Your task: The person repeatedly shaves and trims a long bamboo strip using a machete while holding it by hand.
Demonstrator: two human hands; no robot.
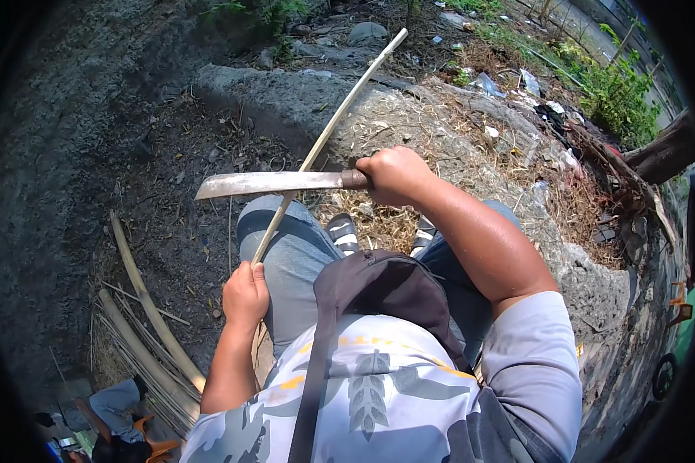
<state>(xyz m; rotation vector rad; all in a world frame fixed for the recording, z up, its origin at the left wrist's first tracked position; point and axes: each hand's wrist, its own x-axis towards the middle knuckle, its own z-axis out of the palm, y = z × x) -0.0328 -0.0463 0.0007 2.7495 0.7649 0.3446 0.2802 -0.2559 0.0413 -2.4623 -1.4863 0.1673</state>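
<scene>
My right hand (398,176) is closed around the brown handle of a machete (266,183), its broad worn blade pointing left. The blade lies across a long, pale bamboo strip (338,119), which slants from lower left to upper right. Lower down, by my left knee, my left hand (245,297) grips the strip near its lower end. Below that fist, the strip is largely hidden by my hand and forearm. Whether the edge cuts into the strip or only rests against it, I cannot tell.
Split bamboo lengths (150,370) and thin strips lie on the ground at my left. Shavings (386,222) litter the ground between my sandalled feet. A rough stone ledge (262,96) and scattered rubbish (529,83) lie ahead. Another person (116,413) sits at lower left.
</scene>
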